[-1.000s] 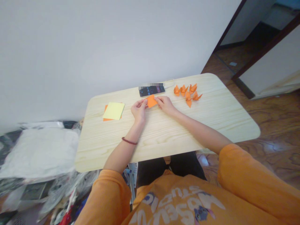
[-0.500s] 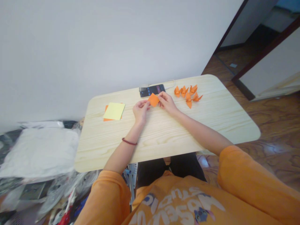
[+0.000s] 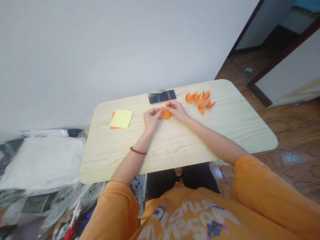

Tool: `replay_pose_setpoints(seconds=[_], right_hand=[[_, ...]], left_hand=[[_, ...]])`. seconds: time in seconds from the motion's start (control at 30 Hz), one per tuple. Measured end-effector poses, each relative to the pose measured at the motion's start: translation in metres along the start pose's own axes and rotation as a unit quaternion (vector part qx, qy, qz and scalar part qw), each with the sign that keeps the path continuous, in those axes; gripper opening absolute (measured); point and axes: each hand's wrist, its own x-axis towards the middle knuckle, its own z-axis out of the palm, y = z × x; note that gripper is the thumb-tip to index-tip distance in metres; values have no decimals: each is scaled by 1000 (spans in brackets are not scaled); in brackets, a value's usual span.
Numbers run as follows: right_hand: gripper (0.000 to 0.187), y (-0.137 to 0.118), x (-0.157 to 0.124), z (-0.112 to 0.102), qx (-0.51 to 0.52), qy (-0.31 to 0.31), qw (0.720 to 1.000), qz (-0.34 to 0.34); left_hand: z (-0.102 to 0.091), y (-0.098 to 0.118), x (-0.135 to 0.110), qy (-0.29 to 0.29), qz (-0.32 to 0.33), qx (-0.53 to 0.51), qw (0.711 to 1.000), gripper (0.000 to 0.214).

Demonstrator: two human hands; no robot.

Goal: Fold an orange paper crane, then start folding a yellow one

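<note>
A small folded orange paper (image 3: 165, 114) lies low over the light wooden table (image 3: 175, 143), held between both hands. My left hand (image 3: 151, 119) pinches its left edge with thumb and fingers closed. My right hand (image 3: 177, 110) pinches its upper right part, fingers pressed together. Several finished orange folded paper figures (image 3: 200, 99) sit in a cluster to the right of my right hand. A stack of square paper, yellow sheet (image 3: 121, 119) on top of orange, lies to the left.
A black phone (image 3: 162, 96) with a lit screen and a white cable lies just beyond the hands, near the wall. White bags and clutter (image 3: 40, 163) fill the floor left of the table. A wooden floor and doorway are at right.
The orange paper was held up slightly near the phone half a second ago; now both hands have brought it down toward the table and closer together.
</note>
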Motion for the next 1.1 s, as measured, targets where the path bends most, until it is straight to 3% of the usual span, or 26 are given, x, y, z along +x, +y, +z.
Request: replay_pose_setpoints(seconds=[0.13, 0.33, 0.57, 0.77, 1.1], right_hand=[[22, 0, 0, 0, -9, -5, 1000, -5], [14, -3, 1, -2, -17, 20, 999, 42], [17, -5, 3, -10, -5, 113, 991, 77], [30, -3, 3, -2, 20, 64, 994, 83], [24, 1, 0, -2, -4, 30, 999, 42]], left_hand=[[-1, -3, 1, 2, 3, -17, 1000, 22], [-2, -5, 3, 41, 1, -58, 997, 22], [-7, -1, 8, 110, -23, -80, 990, 23], [-2, 0, 5, 53, -2, -61, 997, 23], [-3, -1, 4, 20, 12, 0, 1000, 13]])
